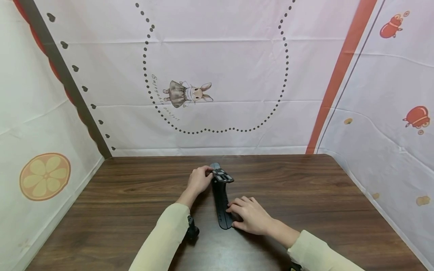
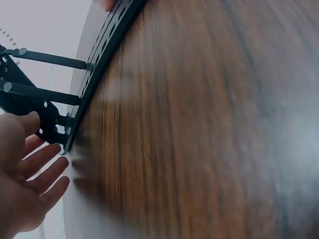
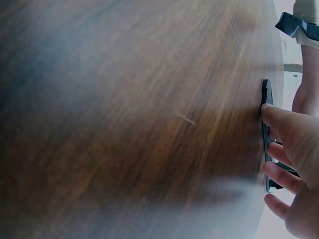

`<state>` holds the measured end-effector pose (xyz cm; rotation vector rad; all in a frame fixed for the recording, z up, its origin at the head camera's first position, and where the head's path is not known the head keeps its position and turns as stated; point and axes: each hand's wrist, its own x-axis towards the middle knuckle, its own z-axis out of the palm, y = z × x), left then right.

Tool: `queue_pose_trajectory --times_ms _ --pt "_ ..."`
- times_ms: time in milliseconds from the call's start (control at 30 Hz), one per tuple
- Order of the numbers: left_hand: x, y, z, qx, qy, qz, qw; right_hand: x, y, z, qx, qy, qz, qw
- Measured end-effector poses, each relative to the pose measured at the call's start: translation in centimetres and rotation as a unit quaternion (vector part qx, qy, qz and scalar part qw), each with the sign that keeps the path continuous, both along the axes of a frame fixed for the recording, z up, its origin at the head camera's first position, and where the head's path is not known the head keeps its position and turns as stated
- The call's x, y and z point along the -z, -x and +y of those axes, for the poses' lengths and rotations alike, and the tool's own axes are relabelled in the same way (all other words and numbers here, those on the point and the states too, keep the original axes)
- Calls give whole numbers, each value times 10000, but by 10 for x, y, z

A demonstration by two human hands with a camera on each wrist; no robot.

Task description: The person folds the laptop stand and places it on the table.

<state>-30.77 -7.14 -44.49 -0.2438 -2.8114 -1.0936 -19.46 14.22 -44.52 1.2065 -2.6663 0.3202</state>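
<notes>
A black folding stand (image 1: pixel 221 199) with a long, round-ended base lies lengthwise on the table. Its raised top plate (image 1: pixel 222 175) carries grey pads, and two rods (image 2: pixel 45 93) join that plate to the base in the left wrist view. My left hand (image 1: pixel 199 180) pinches the far end of the top plate, thumb on its face and index finger partly hidden behind; the other fingers are spread. At the near end, my right hand (image 1: pixel 249 215) rests its thumb and loosely bent fingertips along the right edge of the base (image 3: pixel 265 134).
The brown wood table (image 1: pixel 135 188) meets a printed white cloth (image 1: pixel 217 75) behind it, with more cloth on both sides. Black wrist cameras (image 1: pixel 191 229) are strapped at the light sleeves (image 1: pixel 162 233).
</notes>
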Motion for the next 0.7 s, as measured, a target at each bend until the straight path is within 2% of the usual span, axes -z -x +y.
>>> queue_pose_trajectory --times_ms 267,500,700 --pt "1 3 6 71 22 58 10000 0 -1 -1 64 30 82 9999" --pt "-2 1 12 142 137 169 9997 2 -1 -1 117 25 117 9999" --pt "-1 2 14 215 48 75 9997 1 -1 -3 133 59 108 9998"
